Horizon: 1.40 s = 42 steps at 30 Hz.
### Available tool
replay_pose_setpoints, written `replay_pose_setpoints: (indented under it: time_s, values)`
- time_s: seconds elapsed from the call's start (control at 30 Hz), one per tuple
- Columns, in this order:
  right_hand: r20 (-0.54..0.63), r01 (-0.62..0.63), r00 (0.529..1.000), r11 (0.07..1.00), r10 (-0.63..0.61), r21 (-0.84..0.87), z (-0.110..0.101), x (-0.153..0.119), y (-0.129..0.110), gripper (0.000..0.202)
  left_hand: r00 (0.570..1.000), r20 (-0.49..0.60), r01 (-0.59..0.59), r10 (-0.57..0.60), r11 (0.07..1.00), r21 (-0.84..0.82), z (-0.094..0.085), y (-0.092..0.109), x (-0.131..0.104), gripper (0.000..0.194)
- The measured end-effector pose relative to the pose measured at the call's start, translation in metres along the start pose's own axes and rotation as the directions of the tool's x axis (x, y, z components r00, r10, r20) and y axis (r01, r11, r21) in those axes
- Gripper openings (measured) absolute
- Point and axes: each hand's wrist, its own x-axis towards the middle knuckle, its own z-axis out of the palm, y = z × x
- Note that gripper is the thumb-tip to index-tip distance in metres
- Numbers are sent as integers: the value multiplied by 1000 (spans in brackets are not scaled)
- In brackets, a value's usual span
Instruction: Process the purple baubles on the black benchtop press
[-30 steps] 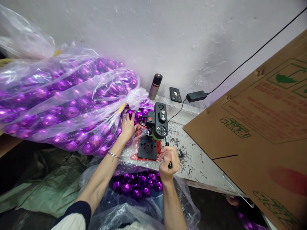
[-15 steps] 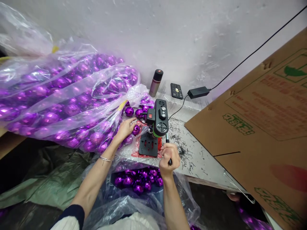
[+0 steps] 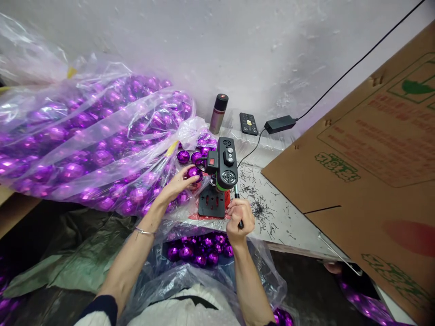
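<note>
Between the fingertips of my left hand [image 3: 181,182] is a shiny purple faceted ball [image 3: 195,174], held just left of a small black bench press [image 3: 227,163]. The press has a red switch on its side and a slotted black base plate [image 3: 210,206]. My right hand [image 3: 240,217] is wrapped round the black-gripped lever [image 3: 237,194] at the press's right side. A few loose purple balls [image 3: 183,156] lie behind my left hand, by the mouth of a large clear bag [image 3: 136,113] full of the same balls.
Behind the press stand a spray can [image 3: 218,114], a phone [image 3: 248,123] and a black power adapter [image 3: 280,124] with its cable. Small dark pins [image 3: 260,208] litter the table. A cardboard box [image 3: 367,149] leans in from the right. Purple balls [image 3: 200,251] lie in plastic below the table edge.
My left hand has picked up a purple ball from beside the press and raised it slightly. My right hand stays on the lever. The view has shifted a little.
</note>
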Motion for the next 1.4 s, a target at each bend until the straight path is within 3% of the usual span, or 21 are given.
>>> replay_pose_setpoints:
  time_s: [0.07,0.13,0.3,0.4,0.53,0.63,0.73,1.0,1.4]
  values:
    - [-1,8,1000,1000,-8,4,0,1,0,34,997,11,82,-82,960,-269,-3,0,-9,61]
    - [0,8,1000,1000,-8,8,0,1,0,34,992,27,120,-120,897,-425,-5,0,-19,52]
    - [13,10,1000,1000,-10,1,-1,1,0,35,992,-9,102,-123,855,-509,1,-8,-50,52]
    - [19,9,1000,1000,-9,-12,-2,0,1,34,998,-15,48,-57,928,-370,18,-26,-68,66]
    - [20,-7,1000,1000,7,-20,-3,-2,1,33,995,-43,-88,88,996,3,43,-61,-72,68]
    - [29,-16,999,1000,16,-22,-4,-4,2,32,973,-83,-188,216,946,264,51,-79,-60,63]
    - [38,-17,999,1000,17,-20,-5,-4,1,31,947,-51,-274,317,881,386,52,-83,-45,59]
    - [49,-34,998,999,34,4,-5,-5,-1,29,911,53,-369,408,754,543,65,-74,-28,55]
    - [51,-36,998,999,37,-21,-6,-4,-3,30,910,25,-380,413,810,447,72,-97,-31,67]
